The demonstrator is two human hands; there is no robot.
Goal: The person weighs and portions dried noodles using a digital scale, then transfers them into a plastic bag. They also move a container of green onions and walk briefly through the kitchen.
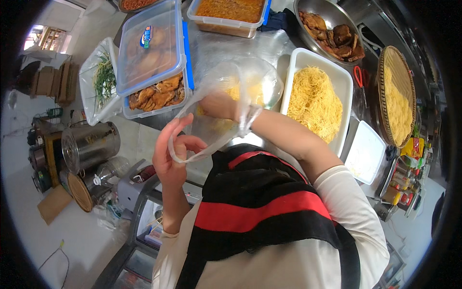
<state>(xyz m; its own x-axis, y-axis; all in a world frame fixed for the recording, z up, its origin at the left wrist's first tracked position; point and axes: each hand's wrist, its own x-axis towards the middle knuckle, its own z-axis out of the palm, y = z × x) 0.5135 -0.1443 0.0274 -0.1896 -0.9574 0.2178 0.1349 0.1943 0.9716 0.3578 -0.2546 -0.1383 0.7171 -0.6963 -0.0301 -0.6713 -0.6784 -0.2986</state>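
A clear plastic bag (216, 142) is spread in front of me over the steel table (213, 47). My left hand (177, 148) holds the rim of its mouth between thumb and fingers. My right hand (219, 104) reaches inside the bag, beside yellow noodles (249, 93); whether its fingers grip any is hidden by the plastic and the wrist. Gathered plastic lies around my right wrist. Just right of the bag, a white tub (349, 90) holds a heap of thin yellow noodles (314, 103).
A lidded plastic box (155, 112) of browned meat stands at left, by a bag-lined tray (86, 90) of greens. Behind are a container (225, 21) of orange-brown food and a steel bowl (306, 36) of meat. Red-handled scissors (358, 76), a woven tray (382, 97) and a white lid or tray (366, 153) lie right.
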